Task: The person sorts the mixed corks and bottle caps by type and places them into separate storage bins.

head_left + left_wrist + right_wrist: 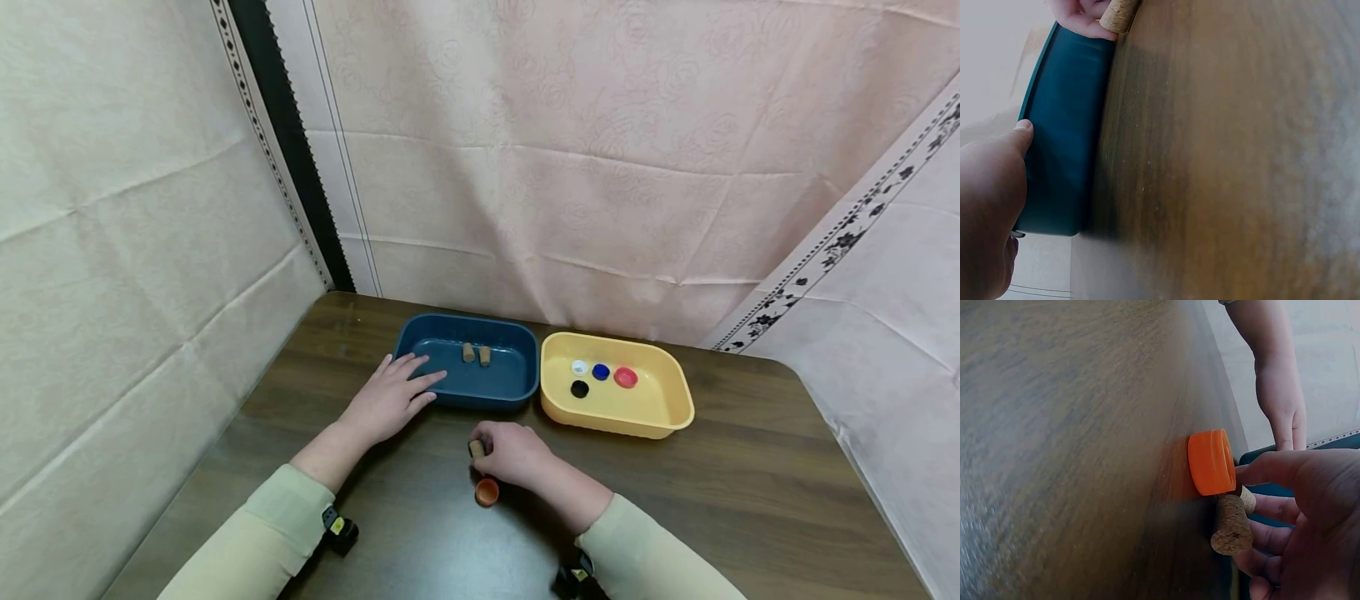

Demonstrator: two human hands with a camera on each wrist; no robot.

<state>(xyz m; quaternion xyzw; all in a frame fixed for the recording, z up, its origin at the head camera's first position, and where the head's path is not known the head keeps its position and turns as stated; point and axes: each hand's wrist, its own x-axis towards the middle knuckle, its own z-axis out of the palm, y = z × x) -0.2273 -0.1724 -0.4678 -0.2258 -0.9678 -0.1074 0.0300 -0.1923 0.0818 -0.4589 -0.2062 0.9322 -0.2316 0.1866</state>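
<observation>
My left hand [389, 398], fingers spread, rests at the near left rim of the dark blue tray [480, 402]. In the left wrist view its thumb [1022, 128] touches the rim. My right hand [517, 452] is over the table in front of the trays, pinching a cork [477, 449] between thumb and fingers. The right wrist view shows a nearer cork [1232, 528] and part of another cork [1248, 500] by the fingertips; whether both are held I cannot tell. Beside them stands an orange cap [1211, 462], nearer to me in the head view.
Two corks [476, 354] stand inside the blue tray. Right beside it, a yellow tray [667, 400] holds a white cap [579, 367], a blue cap [601, 372], a red cap [626, 377] and a black cap [579, 389]. Cloth curtains [562, 167] hang behind the wooden table [750, 467].
</observation>
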